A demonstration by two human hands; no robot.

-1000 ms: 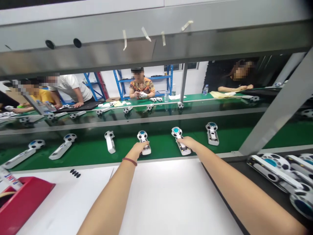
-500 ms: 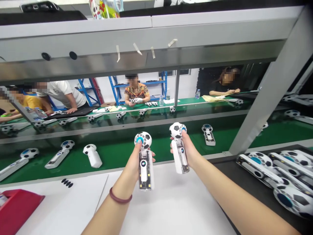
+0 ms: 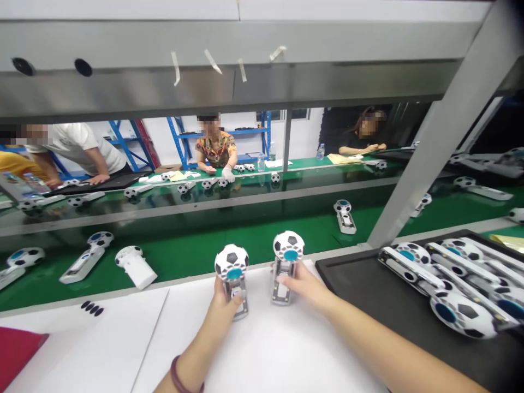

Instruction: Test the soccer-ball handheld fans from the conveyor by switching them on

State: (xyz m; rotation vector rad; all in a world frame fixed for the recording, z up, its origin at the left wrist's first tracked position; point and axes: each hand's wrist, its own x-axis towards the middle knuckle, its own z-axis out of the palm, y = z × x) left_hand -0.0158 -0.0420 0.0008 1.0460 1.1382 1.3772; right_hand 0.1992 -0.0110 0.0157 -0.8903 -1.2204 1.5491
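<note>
My left hand (image 3: 226, 305) is wrapped around the handle of a soccer-ball-headed handheld device (image 3: 232, 263), thumb on the handle's front. It has a black and white round head with a blue disc, and a white handle with a clear front. A matching soccer-ball-headed device (image 3: 289, 245) is held upright in my right hand (image 3: 301, 285), the thumb across its handle. Both stand side by side, apart, above the white worktop (image 3: 270, 349). The fingers behind the handles are mostly hidden.
A black tray (image 3: 352, 284) at right holds several like devices (image 3: 462, 311). More lie on the green conveyor (image 3: 180, 262), including a white one (image 3: 137, 267). A slanted metal post (image 3: 426, 131) rises at right. Black oval pads (image 3: 92, 308) and a red bin (image 3: 18, 355) sit left. Co-workers sit opposite.
Both hands have lowered the devices toward the worktop, and the thumbs have moved from the ball heads down to the handles. The ball heads now tilt toward me. The view has shifted down and right.
</note>
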